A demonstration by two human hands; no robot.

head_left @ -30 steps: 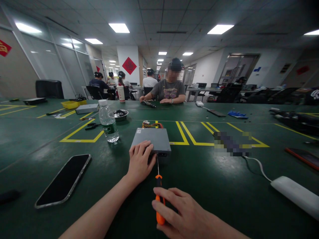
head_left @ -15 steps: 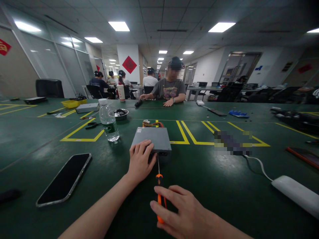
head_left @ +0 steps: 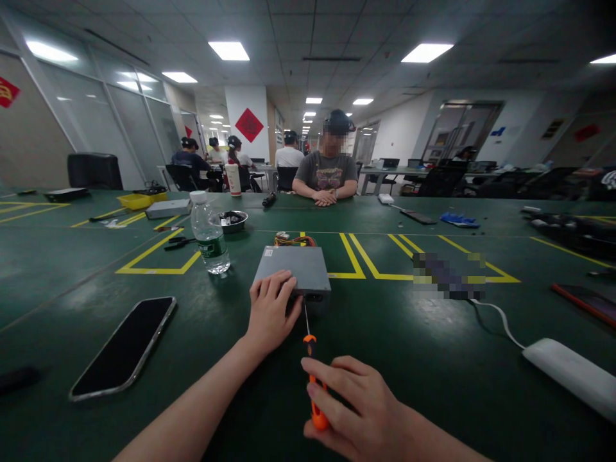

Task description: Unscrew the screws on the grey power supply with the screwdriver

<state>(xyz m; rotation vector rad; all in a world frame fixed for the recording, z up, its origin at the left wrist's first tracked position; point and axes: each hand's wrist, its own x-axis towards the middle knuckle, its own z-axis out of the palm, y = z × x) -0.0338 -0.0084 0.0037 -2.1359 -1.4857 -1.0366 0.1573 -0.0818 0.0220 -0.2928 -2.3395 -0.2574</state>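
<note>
A grey metal box (head_left: 299, 262) with bundled coloured wires (head_left: 294, 240) at its far side lies on the green table. My left hand (head_left: 273, 307) rests on its near left part, fingers on the top and thumb at the front edge. In my right hand (head_left: 344, 401) is an orange and black screwdriver (head_left: 310, 348), its handle between the fingers and thumb. The shaft points away from me, and its tip meets the near face of the box beside a dark socket. Whether the tip sits in a screw cannot be made out.
A water bottle (head_left: 210, 237) and a metal bowl (head_left: 233, 221) stand left of the box. A phone (head_left: 126, 346) lies at the near left, a white power bank (head_left: 570, 372) at the right. Across the table sits a person (head_left: 327, 170) with hands together.
The screwdriver handle has tilted slightly to the right, along with my right hand. Across the table, the person has let go of a black object and brought both hands together.
</note>
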